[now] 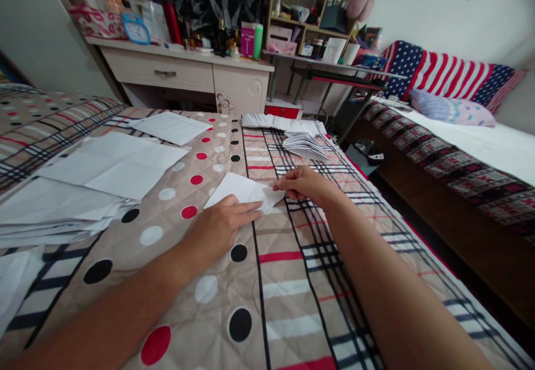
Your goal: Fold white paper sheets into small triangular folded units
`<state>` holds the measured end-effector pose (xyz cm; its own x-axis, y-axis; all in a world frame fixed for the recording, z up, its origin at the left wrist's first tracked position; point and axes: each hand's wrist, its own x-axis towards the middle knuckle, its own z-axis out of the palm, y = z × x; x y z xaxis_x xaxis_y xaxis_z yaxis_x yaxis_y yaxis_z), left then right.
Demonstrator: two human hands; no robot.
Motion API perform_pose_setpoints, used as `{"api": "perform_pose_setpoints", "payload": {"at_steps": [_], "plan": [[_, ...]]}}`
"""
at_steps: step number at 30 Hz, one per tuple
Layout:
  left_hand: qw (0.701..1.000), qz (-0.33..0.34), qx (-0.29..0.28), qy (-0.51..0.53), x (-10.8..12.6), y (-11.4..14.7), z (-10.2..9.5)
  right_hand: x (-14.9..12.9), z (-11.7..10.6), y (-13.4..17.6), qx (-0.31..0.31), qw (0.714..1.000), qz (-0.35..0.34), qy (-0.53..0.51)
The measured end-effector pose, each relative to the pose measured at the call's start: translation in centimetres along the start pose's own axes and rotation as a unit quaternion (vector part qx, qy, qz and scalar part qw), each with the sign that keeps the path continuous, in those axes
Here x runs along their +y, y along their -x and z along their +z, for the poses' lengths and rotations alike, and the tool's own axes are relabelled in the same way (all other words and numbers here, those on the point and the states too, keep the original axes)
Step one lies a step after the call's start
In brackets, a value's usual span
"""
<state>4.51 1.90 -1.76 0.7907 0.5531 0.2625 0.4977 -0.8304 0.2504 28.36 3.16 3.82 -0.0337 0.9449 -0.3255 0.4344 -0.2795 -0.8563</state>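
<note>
A small sheet of white paper [237,185] lies on the patterned bedspread in front of me. My left hand [228,218] rests over its near edge, fingers stretched out and pressing it flat. At the paper's right end, my right hand [301,183] pinches the edge between thumb and fingers. A faint crease runs across the middle of the paper. Beyond my right hand sits a fanned stack of folded papers [304,146], and behind that is a long row of folded papers [278,122].
Larger white sheets [125,164] lie in overlapping piles on the left of the bedspread [284,303]. A cream dresser [163,72] crowded with bottles stands behind the bed. To the right are a desk [334,64] and a daybed with a flag-patterned cushion [447,74].
</note>
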Motion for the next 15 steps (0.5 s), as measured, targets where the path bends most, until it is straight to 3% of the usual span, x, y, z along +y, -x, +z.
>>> {"api": "perform_pose_setpoints", "payload": {"at_steps": [6,10,15], "plan": [[1.000,0.005,-0.002,-0.010,-0.3,0.0,0.2,-0.3,2.3,0.0,-0.002,0.988,-0.016,0.156],[1.000,0.007,0.001,-0.004,-0.3,-0.1,0.1,-0.9,2.5,0.4,0.010,0.982,0.009,0.188],[1.000,-0.005,0.010,0.002,-0.1,0.0,-0.1,-0.6,1.6,0.4,-0.027,0.982,0.016,0.184]]}}
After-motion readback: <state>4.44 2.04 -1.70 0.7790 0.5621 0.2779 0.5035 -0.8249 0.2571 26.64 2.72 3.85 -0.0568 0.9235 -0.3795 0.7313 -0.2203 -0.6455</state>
